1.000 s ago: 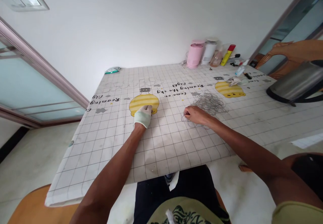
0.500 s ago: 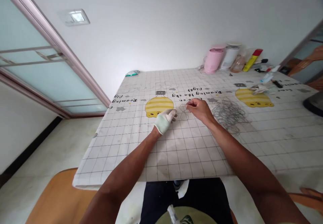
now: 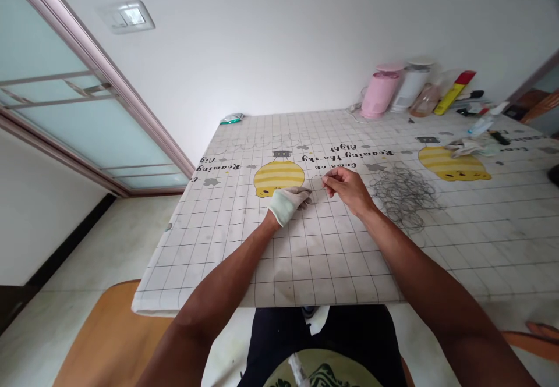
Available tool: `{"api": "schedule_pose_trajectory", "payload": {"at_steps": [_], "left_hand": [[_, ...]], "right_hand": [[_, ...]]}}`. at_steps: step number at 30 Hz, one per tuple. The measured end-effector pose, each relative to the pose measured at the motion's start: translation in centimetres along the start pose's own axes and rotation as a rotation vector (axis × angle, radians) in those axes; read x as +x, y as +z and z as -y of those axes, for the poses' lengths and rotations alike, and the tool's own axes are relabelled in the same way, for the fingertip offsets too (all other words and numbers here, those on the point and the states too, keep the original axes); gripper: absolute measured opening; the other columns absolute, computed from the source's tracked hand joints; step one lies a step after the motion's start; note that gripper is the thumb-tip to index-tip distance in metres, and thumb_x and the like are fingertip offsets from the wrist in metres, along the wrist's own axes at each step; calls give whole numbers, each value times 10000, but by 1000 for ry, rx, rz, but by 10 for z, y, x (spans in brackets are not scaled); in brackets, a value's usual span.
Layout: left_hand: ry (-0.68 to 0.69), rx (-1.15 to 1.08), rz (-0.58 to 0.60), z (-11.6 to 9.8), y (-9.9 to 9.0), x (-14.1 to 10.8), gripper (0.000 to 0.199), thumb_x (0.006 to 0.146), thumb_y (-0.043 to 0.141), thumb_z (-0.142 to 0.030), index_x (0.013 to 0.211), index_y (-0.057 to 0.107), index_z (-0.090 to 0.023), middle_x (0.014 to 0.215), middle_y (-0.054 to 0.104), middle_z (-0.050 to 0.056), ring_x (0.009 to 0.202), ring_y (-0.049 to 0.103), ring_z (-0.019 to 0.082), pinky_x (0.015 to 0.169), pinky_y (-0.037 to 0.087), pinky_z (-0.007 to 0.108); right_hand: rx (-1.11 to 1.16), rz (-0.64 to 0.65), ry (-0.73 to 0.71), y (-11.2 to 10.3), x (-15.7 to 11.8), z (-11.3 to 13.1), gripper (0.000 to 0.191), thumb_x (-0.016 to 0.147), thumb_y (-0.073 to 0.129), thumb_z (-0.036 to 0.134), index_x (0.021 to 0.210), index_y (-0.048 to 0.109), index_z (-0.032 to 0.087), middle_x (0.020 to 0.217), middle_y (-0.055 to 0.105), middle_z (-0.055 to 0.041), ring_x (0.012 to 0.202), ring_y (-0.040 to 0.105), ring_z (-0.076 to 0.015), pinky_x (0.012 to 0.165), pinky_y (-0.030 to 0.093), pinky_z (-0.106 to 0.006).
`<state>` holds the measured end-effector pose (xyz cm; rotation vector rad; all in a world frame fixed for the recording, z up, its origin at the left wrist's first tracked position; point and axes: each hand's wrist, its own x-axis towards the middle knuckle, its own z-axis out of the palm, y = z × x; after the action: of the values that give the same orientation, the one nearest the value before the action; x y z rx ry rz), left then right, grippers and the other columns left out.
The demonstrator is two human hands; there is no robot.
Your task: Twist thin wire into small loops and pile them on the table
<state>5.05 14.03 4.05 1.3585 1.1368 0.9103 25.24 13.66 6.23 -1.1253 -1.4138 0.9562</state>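
My left hand (image 3: 290, 203), in a white and pale green work glove, rests low over the patterned tablecloth with its fingers closed together on thin wire. Across a small gap, my bare right hand (image 3: 347, 189) pinches the same thin wire (image 3: 317, 178) between thumb and forefinger. This strand shows only faintly between the two hands, as a slight curve against the cloth. Just right of my right hand lies a loose tangle of thin grey wire (image 3: 405, 198), full of loops. What exactly sits between the gloved fingertips is too small to make out.
Along the wall stand a pink canister (image 3: 381, 93), a white one (image 3: 410, 87), a clear bottle (image 3: 425, 100) and a yellow-red can (image 3: 455, 93). A spray bottle (image 3: 484, 120) and crumpled glove (image 3: 474, 145) lie at right. A small green-white packet (image 3: 231, 119) is at the back left.
The wire loop between my hands has become fainter and looks smaller. My gloved fingers have drawn closer together. The view has shifted slightly; both hands stay nearly in place.
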Motion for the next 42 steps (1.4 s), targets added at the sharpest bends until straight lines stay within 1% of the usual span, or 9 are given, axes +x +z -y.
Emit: {"api": "schedule_pose_trajectory", "payload": {"at_steps": [4,7,10,12,17,23,28,32,42], "left_hand": [[8,17,-19,-7,0,-3,249,898,642,-250,1068,789,-143,848,777,65,700,671,132,676,559,249],[36,51,-6,-10,-1,-6,320,894,652,-264,1169,764,-144,921,789,68,769,702,145,743,574,256],[80,-4,42,-12,-2,-9,387,945,586,-335,1252,725,-144,1027,793,90,812,722,159,774,584,276],[110,-56,65,-13,-2,-10,391,969,549,-384,1220,736,-149,1049,787,97,803,719,157,768,583,280],[95,-66,-15,-8,5,-7,238,862,679,-301,990,797,-138,804,734,37,663,621,109,632,508,225],[62,-112,-145,-6,8,-6,198,841,656,-258,910,805,-148,739,719,22,610,612,98,583,484,210],[45,-133,-165,-11,5,-11,235,855,679,-285,982,806,-133,728,718,34,576,592,100,549,472,215],[53,-141,-171,-12,7,-15,389,861,658,-238,1211,778,-120,702,694,15,576,574,98,558,468,216],[92,169,-216,0,12,-19,393,935,577,-303,1273,777,-286,731,695,-33,626,575,105,696,504,220]], "right_hand": [[19,16,-27,0,-4,-1,251,862,745,453,882,642,225,821,711,-37,628,582,-144,565,509,-298],[7,45,-15,8,-9,-3,264,868,740,479,889,634,238,791,702,-22,616,585,-147,559,504,-301],[-28,50,-36,18,-15,-3,222,886,723,458,888,644,251,775,698,-14,606,583,-156,549,485,-311],[-86,34,-78,23,-18,-2,187,904,702,439,897,657,258,782,701,-13,623,593,-169,557,478,-320],[-194,34,-114,27,-23,0,157,913,678,414,927,653,259,768,687,-6,659,612,-176,590,484,-319],[-155,100,-63,27,-25,-1,248,882,708,403,1063,648,245,859,720,-23,714,655,-184,607,514,-316],[-315,-34,-247,30,-27,0,85,928,651,324,947,660,242,838,697,-20,723,631,-174,635,500,-314],[-435,-97,-475,31,-26,-3,78,976,593,254,919,641,233,886,668,-37,756,610,-174,675,493,-323],[-722,-97,-687,22,-22,-4,151,1071,491,223,971,605,231,923,609,-72,847,588,-217,715,467,-349]]}}
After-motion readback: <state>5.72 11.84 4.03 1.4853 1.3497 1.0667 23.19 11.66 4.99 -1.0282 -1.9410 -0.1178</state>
